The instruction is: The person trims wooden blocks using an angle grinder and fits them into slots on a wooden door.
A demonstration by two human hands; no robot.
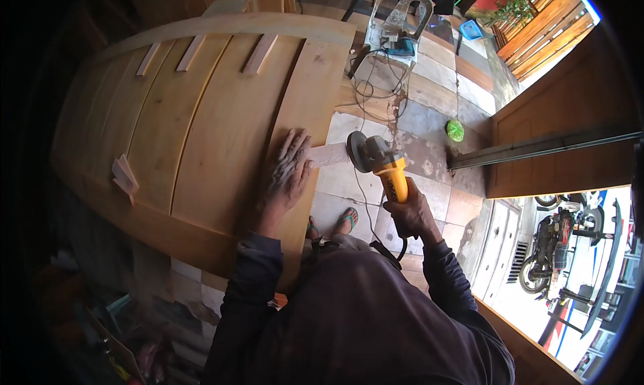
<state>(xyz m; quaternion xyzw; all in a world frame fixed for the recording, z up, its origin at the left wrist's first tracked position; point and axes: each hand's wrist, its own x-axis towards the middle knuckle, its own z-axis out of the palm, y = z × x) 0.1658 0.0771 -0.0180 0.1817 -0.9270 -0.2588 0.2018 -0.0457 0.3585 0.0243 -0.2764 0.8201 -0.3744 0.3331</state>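
My left hand (290, 170) presses a pale wood strip (329, 155) down on the edge of a large wooden panel (208, 130); the strip's far end sticks out past that edge. Wrapped round the yellow body of an angle grinder (392, 177) is my right hand (414, 214). The grinder's dark disc is at the strip's outer end; whether they touch is hard to tell. Several short wood pieces lie on the panel, among them one near its top (260, 53) and a small stack (125, 179) at the lower left.
A plastic chair (397, 22) holding a tool and cables stands beyond the panel's right corner. A cord crosses the tiled floor (429, 93). A green object (455, 130) lies near a wooden board (563, 123) on the right. A motorcycle (553, 247) is outside.
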